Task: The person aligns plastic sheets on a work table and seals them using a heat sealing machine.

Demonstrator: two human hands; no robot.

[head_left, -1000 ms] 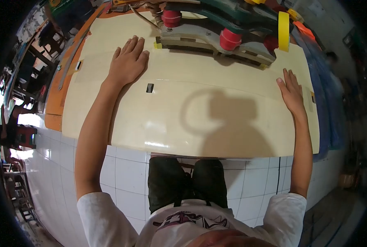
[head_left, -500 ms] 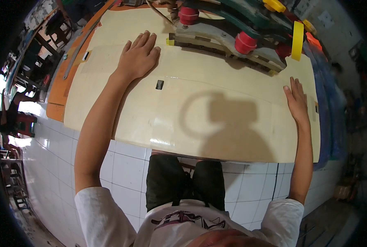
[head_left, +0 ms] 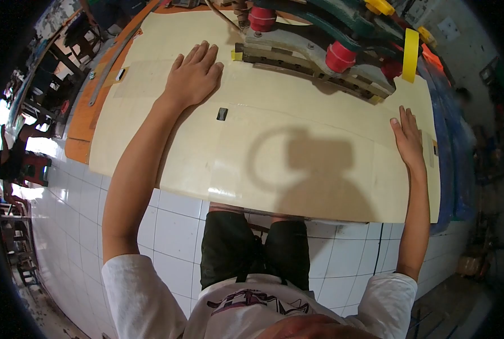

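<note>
My left hand (head_left: 193, 77) lies flat, palm down, on a large cream-coloured sheet (head_left: 297, 118) that covers the tabletop, its fingers slightly spread. Just below and right of that hand, a small black rectangular piece (head_left: 222, 114) sits on the sheet. Near the sheet's right edge rests my right hand (head_left: 409, 138), fingers stretched out and thumb apart, holding nothing. Between and beyond the hands stands a machine (head_left: 319, 48) with a dark green frame, red round parts and a long grey bar low over the sheet.
An orange wooden table edge (head_left: 79, 133) shows at the left, with a metal strip (head_left: 106, 70) along it. A yellow ring (head_left: 409, 55) hangs at the machine's right end. Blue plastic (head_left: 452, 152) hangs beyond the sheet's right edge. A red stool (head_left: 36, 168) stands far left.
The sheet, the black piece, the machine and my left hand appear shifted very slightly right and up in view. My right hand is almost unchanged, and both hands stay flat.
</note>
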